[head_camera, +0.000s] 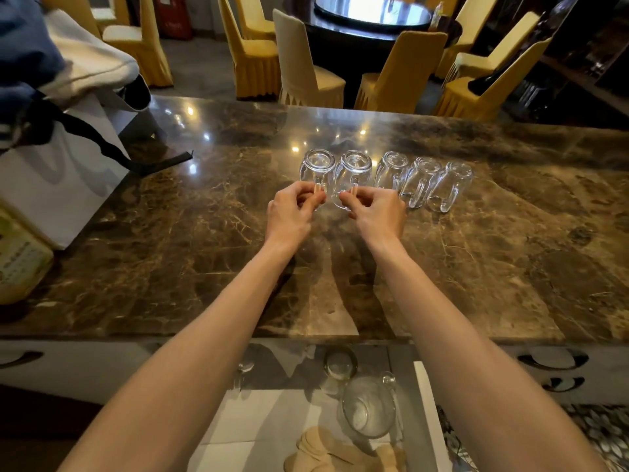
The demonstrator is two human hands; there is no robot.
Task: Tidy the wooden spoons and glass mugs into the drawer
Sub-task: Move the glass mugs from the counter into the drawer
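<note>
Several clear glass mugs stand upside down in a row on the marble counter [476,267]. My left hand [292,212] pinches the handle of the leftmost mug [317,165]. My right hand [377,212] pinches the handle of the second mug [355,166]. To their right stand three more mugs [393,165], [423,172], [454,178] with handles facing me. Below the counter's front edge the drawer [422,403] is open. Inside it lie a glass mug [369,405] on its side and a pile of wooden spoons [326,447].
A white paper bag [58,185] with a dark ribbon stands at the counter's left, with cloth above it and a yellow box [20,257] in front. Yellow-covered chairs [306,69] and a round table stand beyond the counter. Closed drawers flank the open one.
</note>
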